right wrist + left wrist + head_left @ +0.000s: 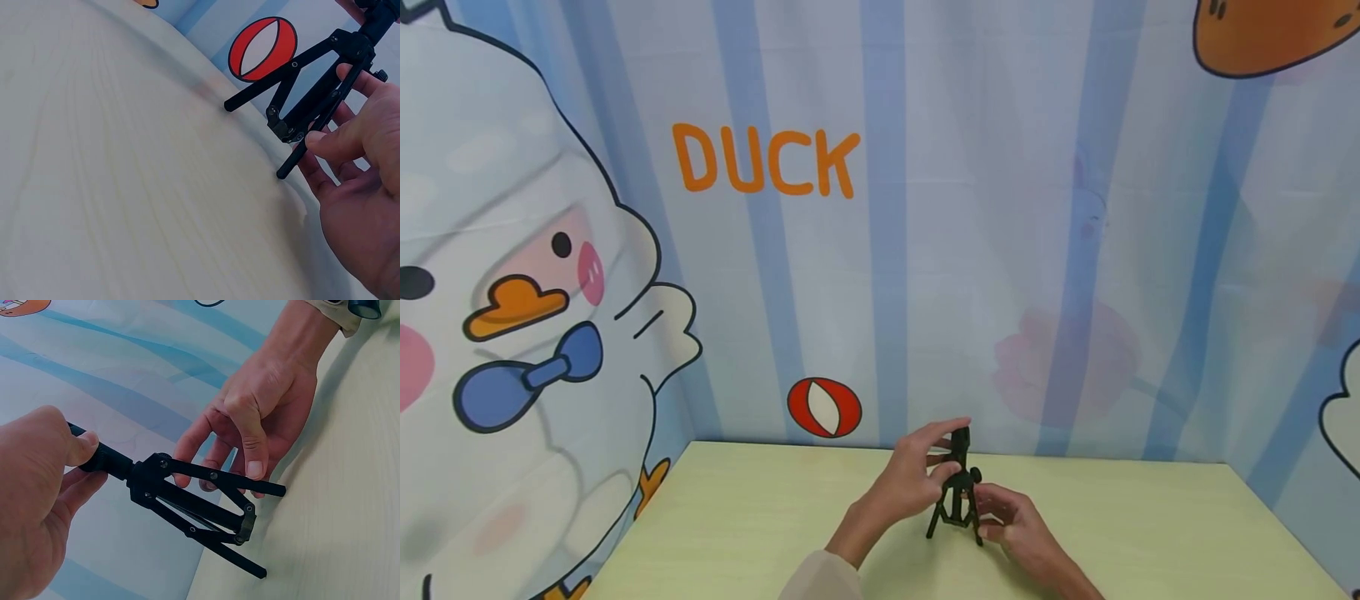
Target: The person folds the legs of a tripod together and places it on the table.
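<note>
Though slim, a jointed black tripod [958,481] in left hand's [910,475] grip, one leg [234,480] in right hand's [1018,527] pinch

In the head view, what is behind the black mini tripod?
Behind the black mini tripod, the far part of the pale tabletop shows, then the blue-striped backdrop. The patches directly behind its body and the gripping left hand are covered and unseen.

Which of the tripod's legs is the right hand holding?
The tripod leg on the right in the head view: the right hand holds it with thumb and fingers. The leg on the left stands apart from that hand.
</note>
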Demonstrator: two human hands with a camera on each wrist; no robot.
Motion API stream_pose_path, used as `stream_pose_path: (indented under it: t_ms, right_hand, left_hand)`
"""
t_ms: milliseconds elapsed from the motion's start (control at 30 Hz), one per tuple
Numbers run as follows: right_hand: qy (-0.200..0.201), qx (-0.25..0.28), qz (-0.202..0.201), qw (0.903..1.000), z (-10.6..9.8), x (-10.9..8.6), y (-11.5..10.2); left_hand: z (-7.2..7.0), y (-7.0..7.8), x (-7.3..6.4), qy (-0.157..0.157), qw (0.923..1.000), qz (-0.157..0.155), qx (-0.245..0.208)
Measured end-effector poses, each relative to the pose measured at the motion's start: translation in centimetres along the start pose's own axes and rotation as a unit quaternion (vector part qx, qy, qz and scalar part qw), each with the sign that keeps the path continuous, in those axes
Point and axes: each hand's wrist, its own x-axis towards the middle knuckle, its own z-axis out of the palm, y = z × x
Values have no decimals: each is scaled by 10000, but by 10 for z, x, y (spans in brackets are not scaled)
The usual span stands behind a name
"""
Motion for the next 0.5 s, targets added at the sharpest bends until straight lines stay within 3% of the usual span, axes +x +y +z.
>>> stream_pose_path:
  t_ms: [167, 500]
  right_hand:
    - [-86, -40, 0, 10000, 0, 0, 0]
    - [-646, -395, 80, 9971, -4, 0, -6]
  left_hand:
    - [0, 0, 1, 22, 10000, -25, -3]
    - [-1, -4, 1, 18, 9996, -67, -257]
